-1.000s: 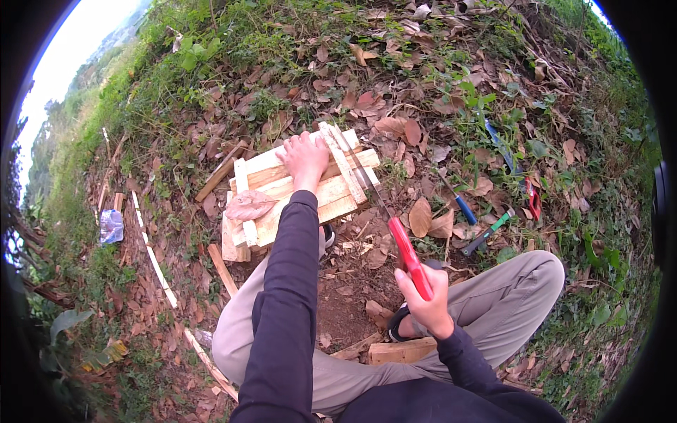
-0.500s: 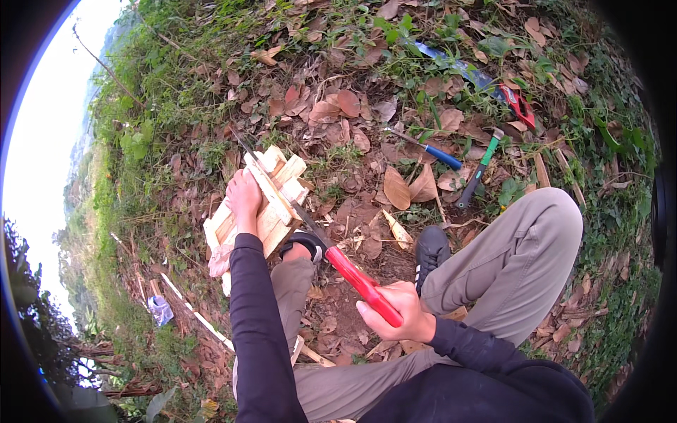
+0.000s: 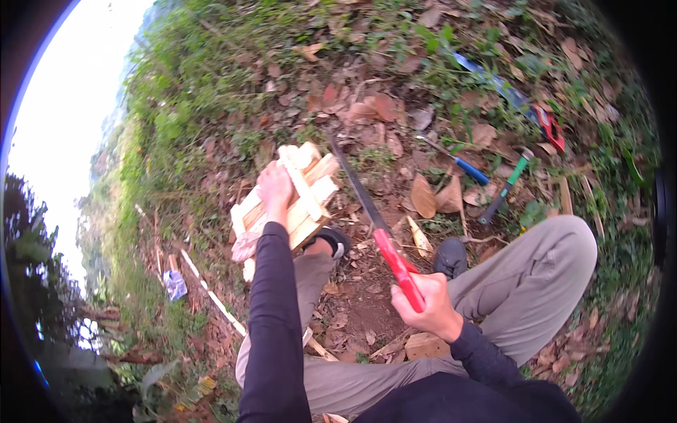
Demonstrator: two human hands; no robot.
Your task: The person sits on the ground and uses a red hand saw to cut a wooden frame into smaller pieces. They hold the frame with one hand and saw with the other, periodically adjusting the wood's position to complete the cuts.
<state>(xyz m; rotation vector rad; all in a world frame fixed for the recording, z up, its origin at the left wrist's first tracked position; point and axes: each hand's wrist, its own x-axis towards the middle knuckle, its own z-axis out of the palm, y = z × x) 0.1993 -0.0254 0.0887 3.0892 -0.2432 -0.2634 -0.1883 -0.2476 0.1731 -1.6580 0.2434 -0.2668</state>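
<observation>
In my right hand (image 3: 430, 303) is the long red handle of a machete (image 3: 361, 194), its narrow dark blade pointing up and away. My fingers are wrapped round the handle. The blade stands clear of the wood, to its right. My left hand (image 3: 275, 189) grips a small assembly of pale wooden slats (image 3: 303, 227), with one narrow strip lying across the others. That assembly is tilted, over by my left foot. A crumpled pink piece (image 3: 245, 245) sits at its near left edge.
Leafy ground lies all around. Beyond my right foot are a blue-handled tool (image 3: 471, 169), a green-and-black hammer (image 3: 506, 189) and a red-handled saw with a blue blade (image 3: 511, 95). Wood offcuts (image 3: 425, 345) lie near my legs. A pale pole (image 3: 211, 292) and a whitish bag (image 3: 174, 284) are at left.
The machete has come off the wooden strip and swung to the right, its blade now free in the air. The view has shifted, while my left hand stays on the slats.
</observation>
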